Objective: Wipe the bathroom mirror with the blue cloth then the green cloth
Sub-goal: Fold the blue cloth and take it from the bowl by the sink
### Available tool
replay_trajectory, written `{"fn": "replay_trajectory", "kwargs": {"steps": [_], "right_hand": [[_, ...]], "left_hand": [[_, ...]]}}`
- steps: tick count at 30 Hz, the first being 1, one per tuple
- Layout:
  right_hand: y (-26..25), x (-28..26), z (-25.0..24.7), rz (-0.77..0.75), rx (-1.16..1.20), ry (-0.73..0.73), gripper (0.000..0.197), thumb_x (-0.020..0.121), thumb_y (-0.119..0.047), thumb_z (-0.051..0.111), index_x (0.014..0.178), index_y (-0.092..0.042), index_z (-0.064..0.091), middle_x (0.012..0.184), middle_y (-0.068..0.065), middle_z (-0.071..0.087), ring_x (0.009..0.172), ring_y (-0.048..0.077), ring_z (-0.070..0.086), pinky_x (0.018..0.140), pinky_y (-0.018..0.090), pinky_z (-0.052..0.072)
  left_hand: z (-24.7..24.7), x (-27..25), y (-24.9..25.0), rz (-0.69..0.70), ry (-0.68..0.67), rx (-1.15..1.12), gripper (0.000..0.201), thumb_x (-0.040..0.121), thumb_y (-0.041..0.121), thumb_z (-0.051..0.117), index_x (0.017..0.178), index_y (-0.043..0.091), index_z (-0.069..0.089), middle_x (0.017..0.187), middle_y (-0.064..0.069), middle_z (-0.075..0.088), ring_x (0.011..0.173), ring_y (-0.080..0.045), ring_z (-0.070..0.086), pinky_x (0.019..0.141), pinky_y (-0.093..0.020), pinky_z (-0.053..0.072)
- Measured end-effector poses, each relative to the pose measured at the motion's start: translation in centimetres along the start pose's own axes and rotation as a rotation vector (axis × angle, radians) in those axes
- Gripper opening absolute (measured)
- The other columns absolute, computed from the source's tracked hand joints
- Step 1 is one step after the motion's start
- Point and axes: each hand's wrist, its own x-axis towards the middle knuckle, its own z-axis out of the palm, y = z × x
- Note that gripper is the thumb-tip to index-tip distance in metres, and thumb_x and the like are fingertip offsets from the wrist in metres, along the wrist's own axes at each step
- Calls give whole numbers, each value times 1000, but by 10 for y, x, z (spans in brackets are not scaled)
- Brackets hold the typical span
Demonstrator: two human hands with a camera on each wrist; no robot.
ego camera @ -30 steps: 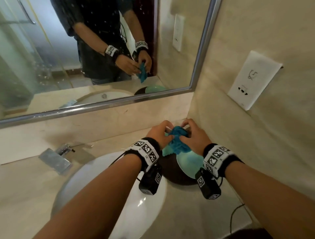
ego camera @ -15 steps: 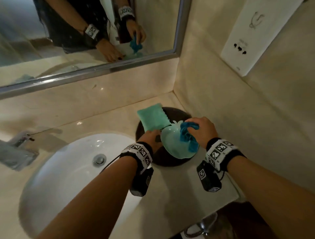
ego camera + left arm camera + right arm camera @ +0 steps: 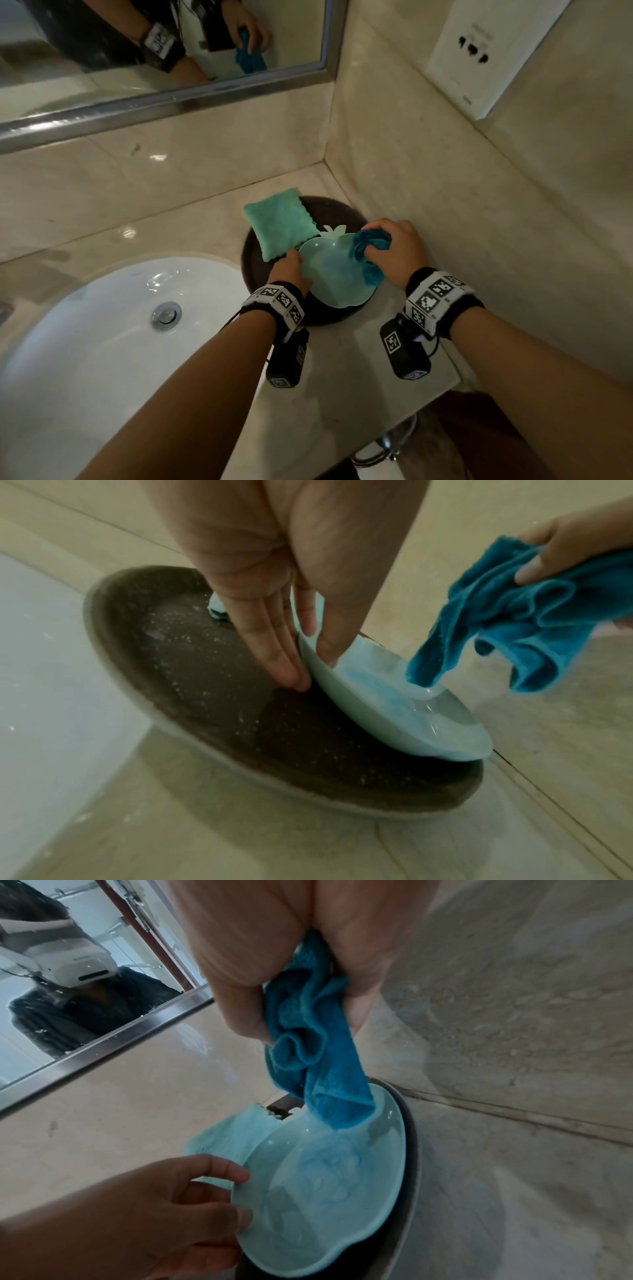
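My right hand [image 3: 394, 253] grips the bunched blue cloth [image 3: 368, 250] over the right side of a pale green apple-shaped dish [image 3: 335, 277]. The cloth's [image 3: 315, 1047] lower end hangs down to the dish [image 3: 325, 1191]. My left hand [image 3: 291, 267] pinches the dish's left rim, thumb inside and fingers [image 3: 274, 653] along the outside. The folded green cloth [image 3: 279, 228] lies on a dark round tray [image 3: 253, 263], its corner tucked beside the dish. The mirror [image 3: 102, 51] runs along the wall above the counter.
A white sink basin [image 3: 120, 325] with a metal drain [image 3: 166, 315] lies to the left. The tray sits in the corner against the tiled side wall [image 3: 445, 171], which carries a white socket plate [image 3: 479, 51]. The counter [image 3: 342, 377] ends just right of my right wrist.
Both hands held the blue cloth a second ago. My left hand has let go and taken the dish's rim. The right hand carried the cloth right. The head view tilted down.
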Motion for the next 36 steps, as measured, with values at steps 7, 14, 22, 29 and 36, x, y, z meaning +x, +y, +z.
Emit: {"fn": "replay_trajectory", "kwargs": {"steps": [7,14,22,29,36], "right_hand": [[-3,-4,-3,76,202,-6,40,72,-2,69,101,-25,55,94,0,62,80,15,60,65,19,46],[-30,-10,-20,-82,225,127,20,81,-9,65,93,-24,58,80,-11,61,68,-2,57,55,4,42],[-76,-2,-45,-223,24,208,26,80,-5,61,105,-13,61,101,6,53,86,17,52,75,23,40],[-107,-5,-17,-335,-235,-132,31,76,-11,63,106,-20,58,99,4,52,89,22,52,77,30,43],[-125,-8,1,-397,-258,-184,25,73,-9,63,96,-18,57,92,5,52,81,22,52,71,29,42]], "left_hand": [[-1,-4,-3,-73,29,-146,44,85,7,62,124,10,42,118,-20,52,105,-36,57,87,-41,52],[-27,-19,-10,-78,71,-265,45,83,8,63,123,14,44,116,-17,54,101,-33,59,79,-43,56],[-79,-42,-21,-86,200,-394,43,79,5,64,117,16,49,110,-17,59,98,-36,61,80,-45,56],[-116,-61,-25,-84,288,-520,39,79,-4,60,113,14,52,82,-7,56,87,-36,66,74,-47,57],[-126,-71,-31,-112,282,-631,35,81,-4,58,110,16,52,76,-1,58,82,-32,68,73,-45,58]]}}
